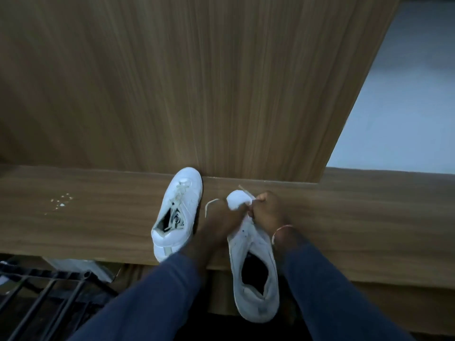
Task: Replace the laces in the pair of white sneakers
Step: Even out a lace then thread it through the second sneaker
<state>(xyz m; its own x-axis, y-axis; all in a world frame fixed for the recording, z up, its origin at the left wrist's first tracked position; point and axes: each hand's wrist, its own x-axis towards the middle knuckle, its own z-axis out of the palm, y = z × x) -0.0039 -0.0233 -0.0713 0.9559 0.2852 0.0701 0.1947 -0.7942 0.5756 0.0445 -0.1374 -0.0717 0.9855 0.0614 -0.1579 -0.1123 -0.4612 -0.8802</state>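
Right hand (267,207) is pinching a lace (244,189) up at the toe of the near sneaker (253,264). Left hand (221,217) is curled in there too, but it's too blurry to tell what it's got. That shoe's heel hangs off the front edge of the wooden ledge (369,217). The second sneaker (177,212) lies just left of it, laced, toe against the upright panel (197,82). Plenty of bare ledge either side, white specks (59,203) far left, black rack (37,291) below.
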